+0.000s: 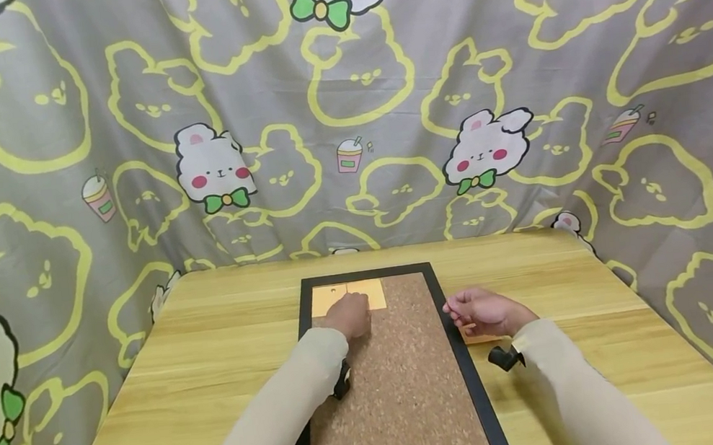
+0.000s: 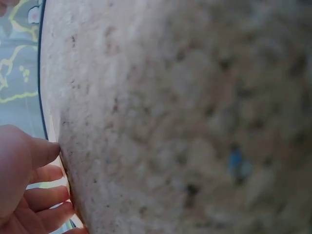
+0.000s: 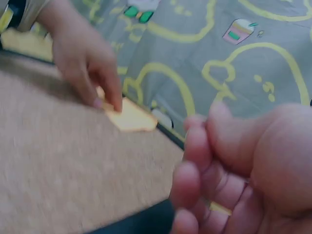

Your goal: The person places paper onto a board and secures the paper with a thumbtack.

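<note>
A cork board (image 1: 405, 377) in a black frame lies on the table. Two orange paper notes lie side by side at its far left: a left note (image 1: 322, 304) with a small dark spot near its top, and a right note (image 1: 375, 293). My left hand (image 1: 349, 315) reaches over the board and pinches the right note at its lower left, thumb and fingertips meeting there. Beside the board's right edge, my right hand (image 1: 486, 312) hovers, fingers curled and thumb against the index fingertip. Whether something tiny sits between those tips is too small to tell.
More orange paper (image 1: 478, 339) lies on the table under my right hand, partly covered. The wooden table (image 1: 215, 368) extends on both sides of the board. A patterned curtain (image 1: 387, 139) hangs behind and along both sides.
</note>
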